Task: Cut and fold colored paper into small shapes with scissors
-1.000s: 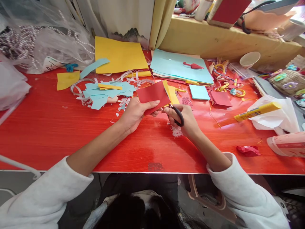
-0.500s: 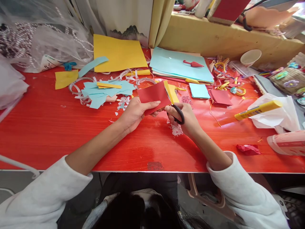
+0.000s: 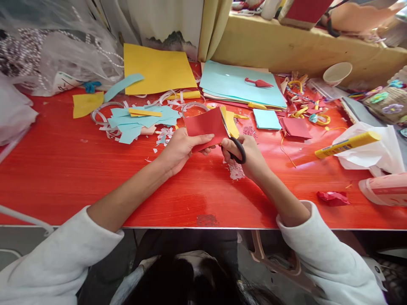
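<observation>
Red table (image 3: 79, 173) beneath yellowish ledge (image 3: 270, 44)

Looked like an indoor paper-craft corner; could not tell home from workshop. Noted a glossy red table (image 3: 79, 169) strewn with pale-blue cut-paper scraps (image 3: 168, 117) and a large yellow paper sheet (image 3: 159, 70), black-handled scissors (image 3: 243, 153) held above. Saw a draped cream fabric curtain (image 3: 216, 29) behind, a cluttered tan ledge (image 3: 273, 42) at right, a translucent plastic bag (image 3: 79, 59) of speckled strands (image 3: 28, 51) at left.

Can see a white cup (image 3: 337, 74) near the ledge (image 3: 270, 44), a pink container (image 3: 386, 189) at right and, left, probably beaded strands (image 3: 23, 57) inside a plastic bag (image 3: 70, 59).
</observation>
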Tool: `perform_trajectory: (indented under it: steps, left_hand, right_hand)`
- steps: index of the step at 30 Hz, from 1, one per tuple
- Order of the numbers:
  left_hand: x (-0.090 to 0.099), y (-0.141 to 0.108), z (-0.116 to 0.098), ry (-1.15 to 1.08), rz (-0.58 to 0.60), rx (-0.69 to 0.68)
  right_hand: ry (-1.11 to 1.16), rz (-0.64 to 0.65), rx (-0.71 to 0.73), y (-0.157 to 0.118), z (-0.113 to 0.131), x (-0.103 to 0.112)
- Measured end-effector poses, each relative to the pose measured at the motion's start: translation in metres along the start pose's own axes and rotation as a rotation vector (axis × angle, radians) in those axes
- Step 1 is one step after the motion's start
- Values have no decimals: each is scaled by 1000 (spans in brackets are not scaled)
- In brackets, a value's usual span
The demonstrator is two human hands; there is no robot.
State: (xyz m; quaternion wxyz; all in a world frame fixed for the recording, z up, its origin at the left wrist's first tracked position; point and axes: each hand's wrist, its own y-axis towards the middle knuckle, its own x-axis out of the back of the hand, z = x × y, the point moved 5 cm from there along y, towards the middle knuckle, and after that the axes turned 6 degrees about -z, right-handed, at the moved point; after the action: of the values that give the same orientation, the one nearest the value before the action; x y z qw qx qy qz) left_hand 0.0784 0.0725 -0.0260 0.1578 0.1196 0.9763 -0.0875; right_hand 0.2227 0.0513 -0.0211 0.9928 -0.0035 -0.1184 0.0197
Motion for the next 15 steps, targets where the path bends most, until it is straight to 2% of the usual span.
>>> perform_trajectory:
  steps: [2, 5, 11, 15]
  left_hand:
    - [-1, -1, 1, 15, 34, -9]
    - [-4, -2, 2, 31, 86, -23]
    - [-2, -1, 3, 45, 33, 20]
    - [-2, 0, 3, 45, 63, 6]
  right_hand:
    - [13, 44, -2, 0, 1, -1]
    - [12, 44, -7, 1, 1, 0]
    - [17, -50, -14, 0, 1, 2]
    - [23, -2, -40, 0, 4, -1]
